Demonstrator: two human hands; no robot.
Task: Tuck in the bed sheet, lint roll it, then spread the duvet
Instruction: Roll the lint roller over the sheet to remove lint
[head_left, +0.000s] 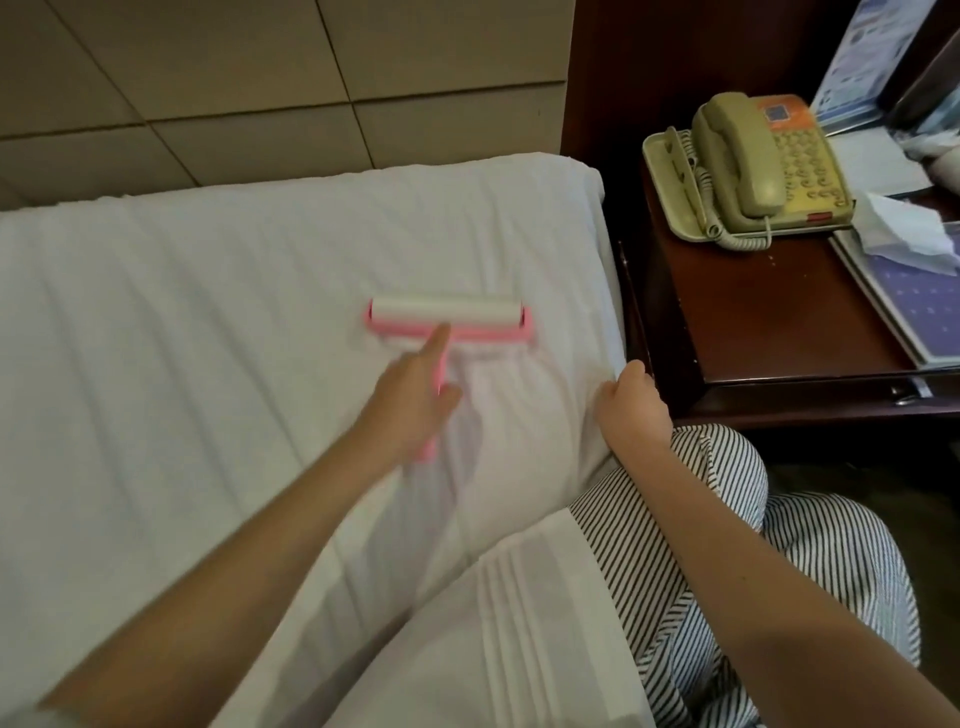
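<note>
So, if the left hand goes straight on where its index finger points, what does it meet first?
The left hand meets the head of the lint roller that it holds; beyond lies only bed sheet, then probably the wall.

The bed sheet (182, 312) carries a pink lint roller (447, 312)

White clothing (727, 462) with thin dark stripes is worn; both forearms (249, 561) are bare.

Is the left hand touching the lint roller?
Touching. The head view shows the left hand gripping the lint roller by its pink handle, forefinger extended.
</note>
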